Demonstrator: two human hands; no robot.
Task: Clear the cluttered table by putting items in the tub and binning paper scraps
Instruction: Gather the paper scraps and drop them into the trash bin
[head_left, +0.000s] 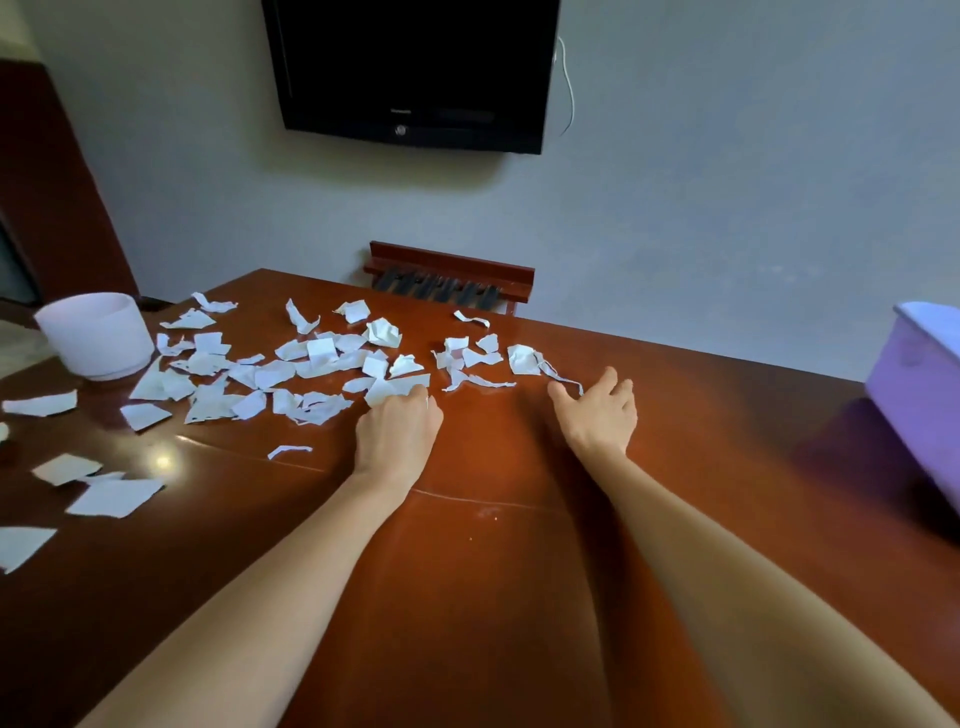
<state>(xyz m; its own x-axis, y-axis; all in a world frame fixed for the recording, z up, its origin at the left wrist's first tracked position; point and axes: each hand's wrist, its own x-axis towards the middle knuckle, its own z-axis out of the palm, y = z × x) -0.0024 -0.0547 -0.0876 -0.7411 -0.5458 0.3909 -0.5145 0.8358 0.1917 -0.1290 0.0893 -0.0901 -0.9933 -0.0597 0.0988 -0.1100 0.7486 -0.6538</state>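
I observe a glossy reddish-brown table (493, 519) set against a pale grey wall (727, 208) bearing a black television (410, 67). Torn paper scraps (291, 369) litter its far-left half, near a white bin (96, 332). The purple tub (919, 384) sits at the right edge. My left hand (397, 434) pinches one scrap; my right hand (602, 410) lies spread, holding nothing, its thumb touching a paper strip (561, 376).

Purple tub (919, 384) cut off at right edge; contents unseen
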